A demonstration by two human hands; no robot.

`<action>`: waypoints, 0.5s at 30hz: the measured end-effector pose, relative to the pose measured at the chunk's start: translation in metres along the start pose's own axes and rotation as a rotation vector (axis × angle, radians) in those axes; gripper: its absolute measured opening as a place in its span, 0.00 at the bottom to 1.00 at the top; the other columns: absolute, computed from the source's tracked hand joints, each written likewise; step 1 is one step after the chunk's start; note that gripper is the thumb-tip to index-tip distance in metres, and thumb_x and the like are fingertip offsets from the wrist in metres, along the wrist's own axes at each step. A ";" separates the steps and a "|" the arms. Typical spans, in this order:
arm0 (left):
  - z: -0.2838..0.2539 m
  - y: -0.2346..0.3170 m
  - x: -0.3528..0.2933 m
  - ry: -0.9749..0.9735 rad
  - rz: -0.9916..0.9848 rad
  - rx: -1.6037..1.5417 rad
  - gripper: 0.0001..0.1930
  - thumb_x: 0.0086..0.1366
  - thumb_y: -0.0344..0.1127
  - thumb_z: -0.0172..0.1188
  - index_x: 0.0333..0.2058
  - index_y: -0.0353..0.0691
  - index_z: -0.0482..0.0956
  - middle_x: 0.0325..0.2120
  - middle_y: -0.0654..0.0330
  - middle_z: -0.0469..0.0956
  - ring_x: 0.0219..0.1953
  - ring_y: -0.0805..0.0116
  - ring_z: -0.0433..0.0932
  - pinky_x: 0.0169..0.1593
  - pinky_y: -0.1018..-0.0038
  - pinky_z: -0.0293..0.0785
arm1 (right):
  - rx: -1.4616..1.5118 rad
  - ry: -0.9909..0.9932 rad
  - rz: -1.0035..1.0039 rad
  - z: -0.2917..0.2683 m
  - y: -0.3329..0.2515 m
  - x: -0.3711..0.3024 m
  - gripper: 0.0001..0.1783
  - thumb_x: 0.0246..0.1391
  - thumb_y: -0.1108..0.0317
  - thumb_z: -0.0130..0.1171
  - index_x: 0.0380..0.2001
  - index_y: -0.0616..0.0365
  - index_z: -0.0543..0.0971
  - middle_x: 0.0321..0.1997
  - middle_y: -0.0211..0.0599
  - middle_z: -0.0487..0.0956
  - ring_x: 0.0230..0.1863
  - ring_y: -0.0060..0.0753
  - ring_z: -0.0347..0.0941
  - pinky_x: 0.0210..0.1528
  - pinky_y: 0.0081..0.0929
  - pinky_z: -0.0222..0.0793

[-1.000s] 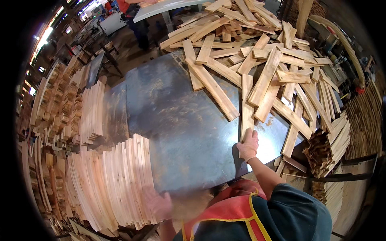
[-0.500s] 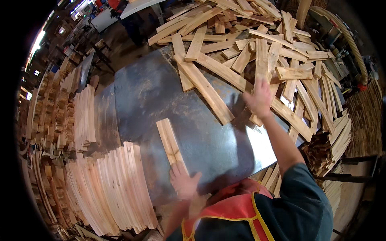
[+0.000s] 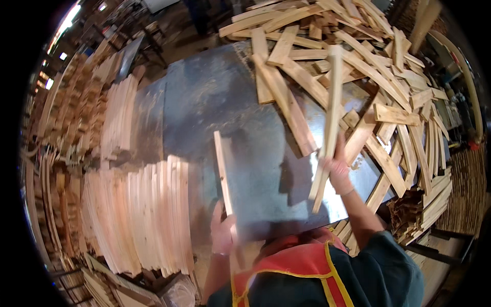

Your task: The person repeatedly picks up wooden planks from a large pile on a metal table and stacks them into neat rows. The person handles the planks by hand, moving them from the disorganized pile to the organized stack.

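Observation:
My left hand (image 3: 222, 229) is closed round the lower end of a narrow wooden board (image 3: 223, 171), which stands on its edge above the metal tabletop (image 3: 220, 97). To the right, my right hand (image 3: 337, 171) grips a long pale plank (image 3: 333, 97) near its lower end. That plank is tilted, its far end over the loose heap of boards (image 3: 307, 53); a second strip shows along its lower end, and I cannot tell whether it is a separate board. A board with a reddish face (image 3: 291, 115) lies on the table between my hands.
Left of my left hand stands a row of boards on edge (image 3: 148, 215), with a smaller row (image 3: 118, 117) farther back. Tall stacks of wood (image 3: 71, 112) line the far left. A ribbed hose (image 3: 468, 87) hangs at the right, near a stacked wood pile (image 3: 463, 187).
My right hand has taken hold of a plank from the heap and lifted it nearer. The board at my left hand has turned from lying flat onto its edge, now gripped.

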State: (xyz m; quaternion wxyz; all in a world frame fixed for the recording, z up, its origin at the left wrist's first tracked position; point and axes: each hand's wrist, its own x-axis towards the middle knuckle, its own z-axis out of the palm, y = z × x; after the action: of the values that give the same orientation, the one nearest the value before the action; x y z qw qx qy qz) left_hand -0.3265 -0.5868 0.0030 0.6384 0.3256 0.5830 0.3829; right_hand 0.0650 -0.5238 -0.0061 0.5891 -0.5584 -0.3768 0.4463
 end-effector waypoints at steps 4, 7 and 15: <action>-0.013 -0.031 0.008 -0.122 0.063 -0.516 0.33 0.65 0.27 0.57 0.71 0.37 0.67 0.54 0.55 0.79 0.52 0.61 0.81 0.56 0.68 0.79 | 0.314 -0.262 0.356 0.113 0.020 -0.104 0.61 0.54 0.67 0.70 0.82 0.55 0.43 0.76 0.45 0.64 0.70 0.39 0.65 0.71 0.35 0.65; -0.010 -0.029 0.004 -0.068 -0.088 -0.544 0.36 0.66 0.27 0.60 0.73 0.40 0.62 0.57 0.54 0.78 0.56 0.60 0.80 0.61 0.65 0.78 | 0.467 -0.474 0.626 0.172 0.044 -0.158 0.54 0.60 0.59 0.68 0.80 0.59 0.50 0.75 0.44 0.67 0.72 0.36 0.64 0.73 0.33 0.60; -0.077 -0.042 -0.050 0.235 0.068 0.973 0.47 0.57 0.39 0.73 0.74 0.43 0.62 0.67 0.50 0.70 0.64 0.50 0.75 0.68 0.58 0.71 | -0.786 -0.936 0.270 0.266 0.081 -0.113 0.59 0.60 0.30 0.59 0.74 0.69 0.54 0.56 0.70 0.80 0.58 0.66 0.79 0.64 0.44 0.72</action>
State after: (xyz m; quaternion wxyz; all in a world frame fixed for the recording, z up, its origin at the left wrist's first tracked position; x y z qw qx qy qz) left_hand -0.4001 -0.6531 -0.0173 0.3297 0.5590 0.7511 0.1213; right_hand -0.2302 -0.5465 -0.0555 0.0505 -0.5213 -0.6572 0.5421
